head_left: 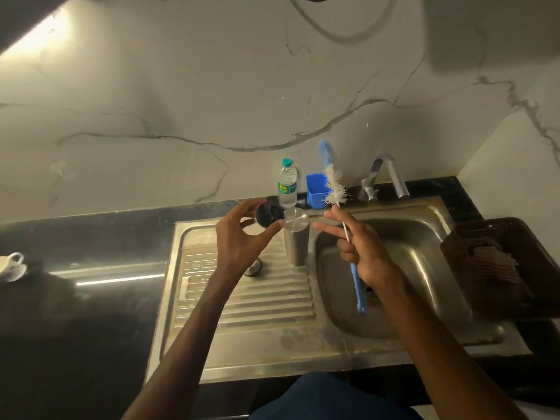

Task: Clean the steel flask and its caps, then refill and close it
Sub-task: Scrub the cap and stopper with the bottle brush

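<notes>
1. The left hand (pixel 242 234) pinches a black cap (pixel 269 216) between thumb and fingertips.
2. The right hand (pixel 360 250) grips a brush (pixel 335 189) (bristles up).
3. The flask (pixel 296 241) stands between both grips, just beside the cap.

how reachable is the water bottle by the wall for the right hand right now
Probably not freely. The right hand grips the bottle brush, so it has little to spare for a grasp. The path itself looks mostly open, though the steel flask stands just in front of the water bottle.
</notes>
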Motion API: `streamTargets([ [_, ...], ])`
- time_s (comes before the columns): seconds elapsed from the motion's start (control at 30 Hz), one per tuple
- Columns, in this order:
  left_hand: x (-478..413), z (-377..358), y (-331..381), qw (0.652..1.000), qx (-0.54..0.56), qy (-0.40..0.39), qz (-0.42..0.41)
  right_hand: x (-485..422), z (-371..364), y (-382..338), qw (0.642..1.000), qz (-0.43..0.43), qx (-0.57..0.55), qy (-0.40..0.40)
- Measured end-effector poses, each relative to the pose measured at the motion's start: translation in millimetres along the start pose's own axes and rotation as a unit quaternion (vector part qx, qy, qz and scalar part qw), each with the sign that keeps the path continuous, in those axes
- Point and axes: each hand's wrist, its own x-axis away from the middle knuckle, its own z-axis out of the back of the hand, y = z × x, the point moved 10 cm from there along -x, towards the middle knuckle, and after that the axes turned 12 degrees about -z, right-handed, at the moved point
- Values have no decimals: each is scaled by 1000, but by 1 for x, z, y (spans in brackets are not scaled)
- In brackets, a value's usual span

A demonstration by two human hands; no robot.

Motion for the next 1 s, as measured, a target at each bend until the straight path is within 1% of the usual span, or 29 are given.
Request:
streamTargets([
  [0.07, 8, 4, -24, 997, -69, -14, 20, -5, -3, 5, 1000, -3, -6, 3],
  [0.13, 18, -2, -47, 993, -108, -37, 44, -10, -4, 11, 1000, -12, -15, 7],
  [0.23, 29, -21, -80, 982, -148, -89, 74, -14, -2, 18, 999, -23, -29, 16],
  [0.3, 34, -39, -98, 972, -172, -137, 86, -14, 0, 21, 999, -22, -32, 23],
  [0.43, 37, -75, -117, 938, -244, -239, 60, -14, 9, 25, 998, -19, -40, 44],
  [0.53, 39, -92, -130, 911, -294, -286, 47, -15, 12, 29, 997, -25, -43, 51],
  [0.67, 46, -108, -153, 892, -304, -330, 62, -15, 15, 32, 997, -29, -44, 62],
  [0.77, 47, -117, -165, 880, -317, -345, 71, -15, 18, 34, 996, -28, -46, 75],
  [1.0, 51, -122, -184, 877, -318, -351, 85, -16, 19, 43, 994, -47, -47, 86],
])
